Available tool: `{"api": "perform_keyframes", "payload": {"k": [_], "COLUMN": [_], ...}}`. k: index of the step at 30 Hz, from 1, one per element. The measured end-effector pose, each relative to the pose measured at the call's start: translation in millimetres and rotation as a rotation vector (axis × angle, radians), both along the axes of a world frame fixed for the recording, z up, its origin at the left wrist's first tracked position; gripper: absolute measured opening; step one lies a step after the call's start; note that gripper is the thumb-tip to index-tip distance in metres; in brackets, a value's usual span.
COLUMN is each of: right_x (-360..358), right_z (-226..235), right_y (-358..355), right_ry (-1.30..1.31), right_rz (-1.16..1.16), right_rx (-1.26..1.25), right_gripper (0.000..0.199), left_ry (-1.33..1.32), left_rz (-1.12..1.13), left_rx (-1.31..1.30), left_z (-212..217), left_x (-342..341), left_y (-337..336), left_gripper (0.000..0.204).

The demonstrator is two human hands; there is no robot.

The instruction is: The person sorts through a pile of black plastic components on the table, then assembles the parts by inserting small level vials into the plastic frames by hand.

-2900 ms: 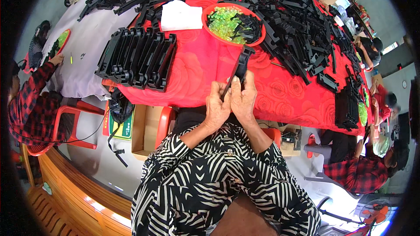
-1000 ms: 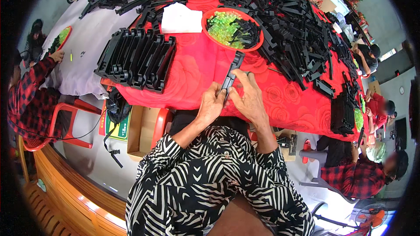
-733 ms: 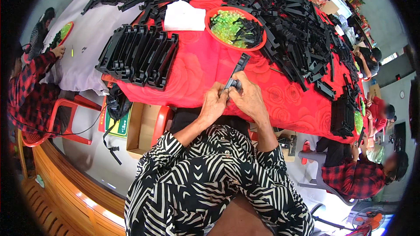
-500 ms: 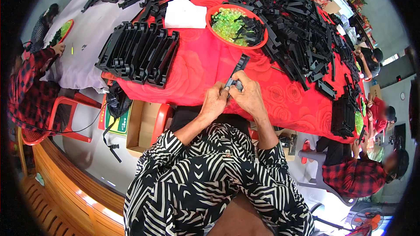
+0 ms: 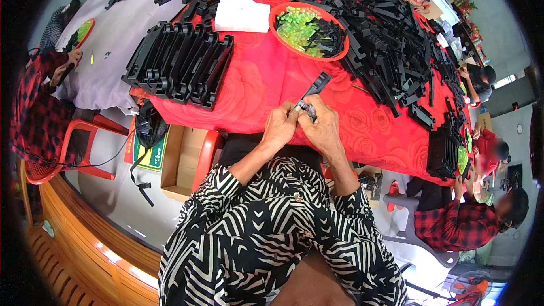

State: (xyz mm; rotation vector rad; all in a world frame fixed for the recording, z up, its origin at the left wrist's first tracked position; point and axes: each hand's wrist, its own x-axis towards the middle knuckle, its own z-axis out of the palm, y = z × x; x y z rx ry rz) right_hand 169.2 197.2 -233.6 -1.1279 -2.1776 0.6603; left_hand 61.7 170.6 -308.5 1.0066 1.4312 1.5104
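A long black plastic part (image 5: pixel 318 83) is held between my two hands, just over the near edge of the red tablecloth. It slants up and to the right. My left hand (image 5: pixel 280 128) pinches its lower end with thumb and fingers. My right hand (image 5: pixel 322 128) is closed against the same part, fingers bent around it; whether a smaller piece is in those fingers I cannot tell. Beyond my hands stands an orange-red bowl (image 5: pixel 341 55) with yellow-green small pieces (image 5: pixel 297 29) and thin black pieces (image 5: pixel 330 39) in it.
Stacked black parts (image 5: pixel 178 65) stand at the left of the red tablecloth (image 5: pixel 255 88). A large heap of loose black parts (image 5: pixel 379 34) covers the right side. White paper (image 5: pixel 242 13) lies by the bowl. People in plaid shirts sit left (image 5: pixel 37 110) and right (image 5: pixel 459 225).
The black part has tilted further right, its far end shifting slightly right, still in both hands. At the left, the other person's hands have come together around a dark piece.
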Motion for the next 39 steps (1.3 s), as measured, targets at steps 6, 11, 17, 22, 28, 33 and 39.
{"api": "perform_keyframes", "payload": {"k": [6, 11, 17, 22, 28, 33, 39], "right_x": [5, 8, 6, 7, -2, -14, -17], "right_z": [-14, -14, 3, 36, 30, 27, 27], "right_y": [-2, -4, -16, 12, 42, 33, 27], "right_ry": [0.126, 0.091, -0.076, 0.164, 0.787, 0.904, 0.891], "right_rz": [0.018, 0.0, -0.073, -0.117, 0.101, -0.083, -0.146], "right_rx": [0.169, 0.117, 0.514, 0.774, -0.173, -0.02, 0.025], "right_gripper": [0.017, 0.02, 0.031, 0.027, 0.038, 0.044, 0.04], "left_ry": [0.276, -0.086, -0.093, -0.137, -0.133, -0.081, -0.044], "left_rz": [-0.178, -0.333, -0.214, -0.229, -0.289, -0.272, -0.247], "left_rx": [0.013, -0.017, 0.075, 0.036, 0.084, 0.119, -0.007], "left_z": [25, 29, 26, 33, 38, 39, 48], "left_x": [-17, -14, -9, -5, 4, 4, 7], "left_y": [-4, -4, -4, -11, -18, -22, -30], "left_gripper": [0.019, 0.016, 0.017, 0.018, 0.019, 0.018, 0.017]}}
